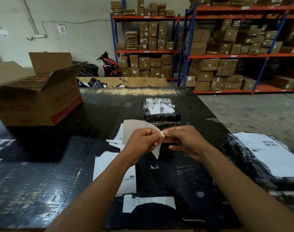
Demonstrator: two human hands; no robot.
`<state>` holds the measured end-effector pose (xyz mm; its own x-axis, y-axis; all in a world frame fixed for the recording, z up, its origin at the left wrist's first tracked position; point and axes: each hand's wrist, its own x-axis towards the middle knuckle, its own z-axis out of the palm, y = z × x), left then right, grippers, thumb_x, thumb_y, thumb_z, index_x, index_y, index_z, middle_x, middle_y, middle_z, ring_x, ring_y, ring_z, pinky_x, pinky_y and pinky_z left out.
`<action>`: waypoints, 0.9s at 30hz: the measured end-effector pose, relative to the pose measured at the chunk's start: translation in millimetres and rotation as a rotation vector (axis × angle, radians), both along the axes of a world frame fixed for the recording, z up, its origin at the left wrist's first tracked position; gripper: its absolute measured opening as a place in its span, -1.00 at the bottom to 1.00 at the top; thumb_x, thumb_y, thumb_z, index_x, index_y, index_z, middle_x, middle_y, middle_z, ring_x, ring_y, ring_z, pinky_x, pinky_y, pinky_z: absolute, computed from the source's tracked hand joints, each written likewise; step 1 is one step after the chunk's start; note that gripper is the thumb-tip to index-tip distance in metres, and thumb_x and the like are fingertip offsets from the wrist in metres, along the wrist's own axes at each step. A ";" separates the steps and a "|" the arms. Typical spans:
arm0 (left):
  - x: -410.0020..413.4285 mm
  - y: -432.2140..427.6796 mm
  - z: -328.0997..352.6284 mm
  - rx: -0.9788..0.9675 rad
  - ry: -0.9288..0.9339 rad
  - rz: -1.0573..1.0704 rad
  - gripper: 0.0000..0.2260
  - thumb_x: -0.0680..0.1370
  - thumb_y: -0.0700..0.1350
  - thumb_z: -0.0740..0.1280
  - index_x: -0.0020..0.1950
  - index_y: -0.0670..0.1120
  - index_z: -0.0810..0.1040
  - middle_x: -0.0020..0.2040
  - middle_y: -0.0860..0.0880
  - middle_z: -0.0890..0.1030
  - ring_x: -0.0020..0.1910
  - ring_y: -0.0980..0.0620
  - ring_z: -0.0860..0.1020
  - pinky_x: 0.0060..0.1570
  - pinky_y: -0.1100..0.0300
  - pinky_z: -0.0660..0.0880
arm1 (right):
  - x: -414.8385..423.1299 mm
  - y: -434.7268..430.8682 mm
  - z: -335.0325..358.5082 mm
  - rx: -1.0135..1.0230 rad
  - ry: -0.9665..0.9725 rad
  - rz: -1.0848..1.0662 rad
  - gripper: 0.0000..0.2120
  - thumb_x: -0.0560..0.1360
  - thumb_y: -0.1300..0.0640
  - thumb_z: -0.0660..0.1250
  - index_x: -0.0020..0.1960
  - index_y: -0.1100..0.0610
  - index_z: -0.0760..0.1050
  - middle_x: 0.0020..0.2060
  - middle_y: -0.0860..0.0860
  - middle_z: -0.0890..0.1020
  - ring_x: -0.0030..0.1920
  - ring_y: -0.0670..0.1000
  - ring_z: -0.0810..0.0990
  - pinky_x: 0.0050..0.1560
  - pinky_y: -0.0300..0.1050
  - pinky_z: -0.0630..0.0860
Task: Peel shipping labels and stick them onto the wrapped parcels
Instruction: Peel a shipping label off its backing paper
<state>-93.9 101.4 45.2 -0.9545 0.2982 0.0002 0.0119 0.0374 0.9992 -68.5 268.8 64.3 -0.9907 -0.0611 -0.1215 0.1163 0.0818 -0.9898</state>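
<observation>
label sheet (pixel 137 127) is hanging curled above the surface (pixel 42 190), beige backing showing, one white corner peeling off. label stack (pixel 101 168) is lying flat below. black wrapped parcel (pixel 161 113) is sitting behind, labelled; second parcel (pixel 260 158) is lying right, labelled.

Left hand (pixel 141 143), right hand (pixel 188 144) meet mid-air, both pinching.

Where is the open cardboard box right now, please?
In the head view, the box sits far left on the table, well left of the stacked parcels at centre.
</observation>
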 end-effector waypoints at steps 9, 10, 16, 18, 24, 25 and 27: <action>-6.3 -4.1 -0.7 0.209 -0.322 0.272 -0.93 0.48 -0.30 0.28 -0.16 -0.24 0.55 -0.27 -0.13 0.58 -0.48 0.12 0.52 -0.51 0.37 0.42 | -9.6 -10.9 -11.9 -0.060 -0.055 -0.132 -0.88 0.59 0.21 0.29 0.00 0.17 0.61 -0.17 0.07 0.74 -0.08 0.01 0.73 0.08 0.02 0.57; -8.1 -5.3 -1.8 0.256 -0.357 0.309 -0.94 0.48 -0.31 0.29 -0.14 -0.28 0.55 -0.23 -0.16 0.59 -0.45 0.10 0.56 -0.50 0.37 0.46 | -9.2 -13.5 -12.5 -0.067 -0.053 -0.131 -0.88 0.59 0.21 0.29 0.01 0.18 0.61 -0.16 0.09 0.74 -0.07 0.02 0.73 0.09 0.02 0.58; -6.7 -12.2 2.4 0.382 -0.420 0.305 -0.89 0.52 -0.35 0.27 0.01 -0.34 0.52 -0.01 -0.31 0.61 -0.20 -0.09 0.66 -0.26 0.25 0.64 | -8.7 -31.3 -11.1 -0.071 -0.007 -0.129 -0.85 0.58 0.26 0.30 0.12 0.16 0.56 -0.05 0.20 0.71 -0.15 0.07 0.72 0.04 0.03 0.64; -5.7 -16.9 5.0 0.423 -0.418 0.283 -0.94 0.53 -0.33 0.29 -0.03 -0.30 0.51 -0.02 -0.26 0.58 -0.14 -0.11 0.62 -0.20 0.22 0.64 | -7.9 -35.0 -10.9 -0.071 0.018 -0.147 -0.83 0.58 0.30 0.28 0.10 0.09 0.52 -0.07 0.16 0.70 -0.18 0.08 0.71 0.02 0.05 0.64; -4.9 -34.5 6.2 0.361 -0.375 0.262 -0.79 0.47 -0.34 0.45 0.08 -0.36 0.59 0.08 -0.24 0.64 -0.08 -0.04 0.66 -0.13 0.22 0.65 | -7.2 -49.7 -9.1 -0.082 0.016 -0.183 -0.75 0.59 0.34 0.15 0.01 0.22 0.61 -0.13 0.15 0.70 -0.17 0.06 0.68 -0.03 -0.02 0.62; -4.3 -37.5 5.9 0.353 -0.372 0.262 -0.79 0.48 -0.34 0.44 0.09 -0.36 0.59 0.06 -0.23 0.64 -0.12 -0.02 0.65 -0.15 0.24 0.65 | -7.9 -52.6 -8.9 -0.104 0.010 -0.192 -0.77 0.57 0.33 0.18 0.01 0.25 0.62 -0.16 0.15 0.71 -0.18 0.07 0.69 -0.03 -0.02 0.62; -3.7 -44.0 5.2 0.343 -0.371 0.261 -0.82 0.50 -0.33 0.42 0.08 -0.34 0.59 -0.02 -0.20 0.65 -0.17 0.02 0.64 -0.17 0.27 0.64 | -7.1 -59.4 -8.0 -0.146 0.012 -0.196 -0.85 0.53 0.26 0.30 0.00 0.28 0.63 -0.21 0.13 0.71 -0.19 0.09 0.69 -0.01 -0.01 0.62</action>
<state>-97.6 57.4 50.5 -0.9512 0.0945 -0.2937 -0.3082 -0.3350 0.8904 -75.5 209.4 56.3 -0.9867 0.1164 -0.1133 0.1038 -0.0847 -0.9910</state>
